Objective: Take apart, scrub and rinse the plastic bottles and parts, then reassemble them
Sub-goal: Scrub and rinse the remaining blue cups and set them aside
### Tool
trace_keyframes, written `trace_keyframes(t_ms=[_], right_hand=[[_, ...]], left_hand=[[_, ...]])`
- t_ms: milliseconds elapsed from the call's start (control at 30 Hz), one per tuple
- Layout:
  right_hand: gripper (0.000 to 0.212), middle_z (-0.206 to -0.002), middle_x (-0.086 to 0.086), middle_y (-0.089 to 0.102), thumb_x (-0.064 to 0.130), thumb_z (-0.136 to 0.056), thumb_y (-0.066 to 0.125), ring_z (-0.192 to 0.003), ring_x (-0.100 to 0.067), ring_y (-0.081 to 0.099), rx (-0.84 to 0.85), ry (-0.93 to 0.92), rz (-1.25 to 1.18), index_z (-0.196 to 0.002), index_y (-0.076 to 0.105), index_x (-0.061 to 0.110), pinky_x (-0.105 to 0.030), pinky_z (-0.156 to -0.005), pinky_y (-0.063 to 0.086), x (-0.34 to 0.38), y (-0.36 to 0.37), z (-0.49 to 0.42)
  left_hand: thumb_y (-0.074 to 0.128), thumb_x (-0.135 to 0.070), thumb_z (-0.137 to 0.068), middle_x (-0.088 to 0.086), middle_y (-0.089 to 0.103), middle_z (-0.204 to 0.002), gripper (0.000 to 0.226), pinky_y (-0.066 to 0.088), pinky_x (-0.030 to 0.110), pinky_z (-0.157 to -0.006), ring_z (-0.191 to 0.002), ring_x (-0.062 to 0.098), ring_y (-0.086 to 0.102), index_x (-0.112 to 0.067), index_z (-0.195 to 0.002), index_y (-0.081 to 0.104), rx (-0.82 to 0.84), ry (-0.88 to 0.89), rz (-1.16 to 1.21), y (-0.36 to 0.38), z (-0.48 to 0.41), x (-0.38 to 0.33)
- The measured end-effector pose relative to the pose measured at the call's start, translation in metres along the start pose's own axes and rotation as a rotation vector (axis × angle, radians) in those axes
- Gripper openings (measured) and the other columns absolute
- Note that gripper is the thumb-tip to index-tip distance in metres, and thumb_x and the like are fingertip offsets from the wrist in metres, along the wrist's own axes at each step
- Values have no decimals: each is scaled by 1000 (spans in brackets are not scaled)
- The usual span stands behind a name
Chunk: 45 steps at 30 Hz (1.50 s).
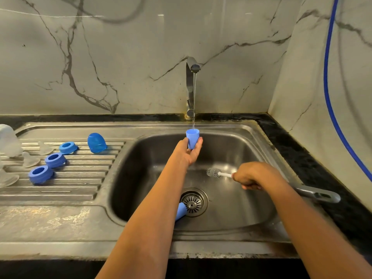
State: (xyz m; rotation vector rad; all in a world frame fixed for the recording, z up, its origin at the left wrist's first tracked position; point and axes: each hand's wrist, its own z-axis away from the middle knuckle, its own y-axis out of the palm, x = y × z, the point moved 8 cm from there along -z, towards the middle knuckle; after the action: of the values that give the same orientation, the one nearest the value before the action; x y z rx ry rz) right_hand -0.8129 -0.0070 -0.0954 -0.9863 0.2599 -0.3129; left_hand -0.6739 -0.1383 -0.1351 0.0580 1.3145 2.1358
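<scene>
My left hand (189, 153) holds a small blue cap (192, 137) mouth-up under the running tap (192, 87); the stream falls into it. Over the sink basin my right hand (252, 176) grips the grey handle of a bottle brush (215, 172), whose bristle head points left. Another blue cap (180, 211) lies on the basin floor beside the drain (193, 201), partly hidden by my left forearm. On the drainboard lie three blue screw rings (54, 160), a blue dome cap (96, 142) and clear teats (30, 160).
The steel sink (231, 208) sits in a dark counter with marble walls behind and to the right. A clear bottle (9, 140) stands at the far left edge. A blue hose (330, 93) hangs down the right wall. The brush handle's end (324, 195) lies over the sink's right rim.
</scene>
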Motion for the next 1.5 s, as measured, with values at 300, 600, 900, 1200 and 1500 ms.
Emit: trace_keyframes(t_ms=[300,600,900,1200,1500], right_hand=[[41,-28,1,46,26,-99,33,-20,-11,40,-8,-9,9,-65,51,13,-23,-49,37,1,-2,3],[42,-26,1,44,23,-101,30,-18,-10,38,12,-19,9,-65,48,11,-24,-48,36,3,-1,6],[39,-28,2,46,21,-98,34,-20,-11,40,-7,-23,37,-65,53,12,-24,-51,39,3,-1,1],[36,-27,2,45,22,-99,34,-19,-11,39,-17,-21,-40,-66,46,12,-22,-44,36,2,-4,8],[45,-29,0,47,24,-97,38,-27,-15,45,-123,-37,-91,-58,53,10,-22,-45,36,4,-14,18]], left_hand=[[55,-14,-98,25,47,-137,45,56,36,-87,-119,35,56,5,-137,43,17,3,-14,-1,0,1],[58,-20,-96,19,55,-120,44,57,30,-83,-88,28,63,3,-133,48,-41,-5,-135,-7,-5,-2],[68,-10,-88,10,59,-115,38,55,19,-70,-100,25,63,-14,-124,57,-148,714,-937,5,7,-45],[67,1,-86,12,59,-124,49,53,43,-94,-108,26,61,-17,-129,55,-37,990,-1349,37,32,-50],[76,-22,-81,-3,62,-112,43,53,27,-81,-94,14,62,-17,-117,53,-100,1264,-1189,40,94,-73]])
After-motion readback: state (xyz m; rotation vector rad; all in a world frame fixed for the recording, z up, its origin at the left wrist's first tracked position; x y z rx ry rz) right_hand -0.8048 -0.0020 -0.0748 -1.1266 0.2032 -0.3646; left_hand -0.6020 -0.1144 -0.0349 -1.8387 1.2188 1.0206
